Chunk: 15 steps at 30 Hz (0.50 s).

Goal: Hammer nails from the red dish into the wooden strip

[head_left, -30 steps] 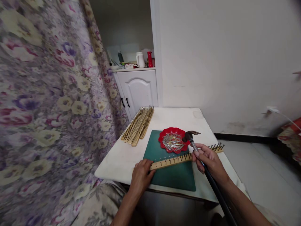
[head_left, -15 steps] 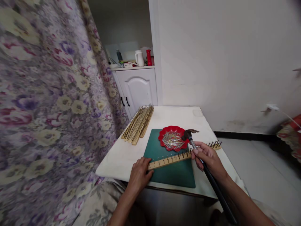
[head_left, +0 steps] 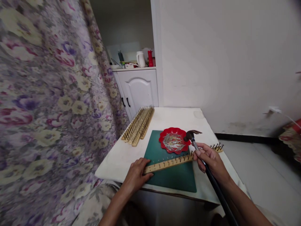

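A long wooden strip [head_left: 164, 164] with a row of nails standing in it lies slantwise across a green mat [head_left: 172, 179]. My left hand [head_left: 137, 174] grips the strip's left end, thumb on the near side and fingers on the far side. In my right hand [head_left: 208, 158] is a claw hammer [head_left: 196, 145], held by its shaft with the head up and the long dark handle running back toward me. That hand covers part of the strip's right half. Just beyond the strip, a red scalloped plate [head_left: 172, 130] holds many loose nails [head_left: 174, 142].
Several nail-studded wooden strips [head_left: 138, 125] lie side by side at the table's back left. A white cover [head_left: 117, 168] lies over the table. Floral curtain [head_left: 58, 110] hangs close on the left. Behind stands a white cabinet [head_left: 138, 88]; a wall [head_left: 199, 62] rises at the back right.
My left hand has shifted slightly left, and more of the strip's left end shows beside it. The hammer stays in my right hand at nearly the same place. The view has moved a little.
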Each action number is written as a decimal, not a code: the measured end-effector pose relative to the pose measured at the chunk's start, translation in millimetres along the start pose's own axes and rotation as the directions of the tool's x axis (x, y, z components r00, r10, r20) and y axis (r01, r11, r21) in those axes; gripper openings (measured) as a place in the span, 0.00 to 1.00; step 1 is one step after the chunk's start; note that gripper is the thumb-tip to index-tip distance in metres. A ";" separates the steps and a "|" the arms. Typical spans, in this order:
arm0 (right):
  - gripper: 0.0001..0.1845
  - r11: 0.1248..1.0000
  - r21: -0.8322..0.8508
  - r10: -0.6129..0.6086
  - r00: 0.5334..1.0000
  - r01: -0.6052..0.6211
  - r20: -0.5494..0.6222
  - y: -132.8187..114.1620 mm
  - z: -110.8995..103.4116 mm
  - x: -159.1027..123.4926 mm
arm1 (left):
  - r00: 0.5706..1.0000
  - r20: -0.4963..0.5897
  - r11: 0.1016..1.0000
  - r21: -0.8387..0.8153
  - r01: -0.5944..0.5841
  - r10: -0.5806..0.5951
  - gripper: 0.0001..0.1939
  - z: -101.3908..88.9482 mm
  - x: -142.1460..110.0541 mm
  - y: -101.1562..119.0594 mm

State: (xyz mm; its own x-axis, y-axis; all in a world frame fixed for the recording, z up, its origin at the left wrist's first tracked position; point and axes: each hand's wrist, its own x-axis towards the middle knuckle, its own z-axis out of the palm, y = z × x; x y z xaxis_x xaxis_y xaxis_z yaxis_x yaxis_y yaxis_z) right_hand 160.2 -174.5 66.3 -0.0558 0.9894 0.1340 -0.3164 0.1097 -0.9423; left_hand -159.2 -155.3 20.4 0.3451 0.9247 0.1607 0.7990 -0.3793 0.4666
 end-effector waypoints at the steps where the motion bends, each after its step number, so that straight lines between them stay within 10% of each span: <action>1: 0.16 1.000 0.004 -0.003 1.000 0.003 0.002 -0.8 -0.5 0.1 | 1.000 0.001 0.999 -0.051 -0.008 0.008 0.21 -6.6 3.0 1.5; 7: 0.15 0.999 0.021 -0.030 1.000 0.030 -0.010 -2.5 -3.8 2.7 | 0.985 -0.023 0.968 -0.185 -0.170 0.168 0.09 -27.5 63.0 37.0; 15: 0.15 0.999 0.027 -0.025 1.000 0.025 -0.007 -3.1 -5.9 4.6 | 0.948 0.190 0.965 0.003 -0.261 0.255 0.07 34.6 164.6 90.1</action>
State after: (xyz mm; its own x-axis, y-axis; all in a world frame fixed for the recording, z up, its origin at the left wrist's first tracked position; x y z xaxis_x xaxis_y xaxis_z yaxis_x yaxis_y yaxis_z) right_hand 166.5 -169.7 68.0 -0.0418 0.9870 0.1550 -0.3435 0.1315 -0.9299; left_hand -13.4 -38.4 58.8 0.6244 0.7738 0.1066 0.6831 -0.6072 0.4058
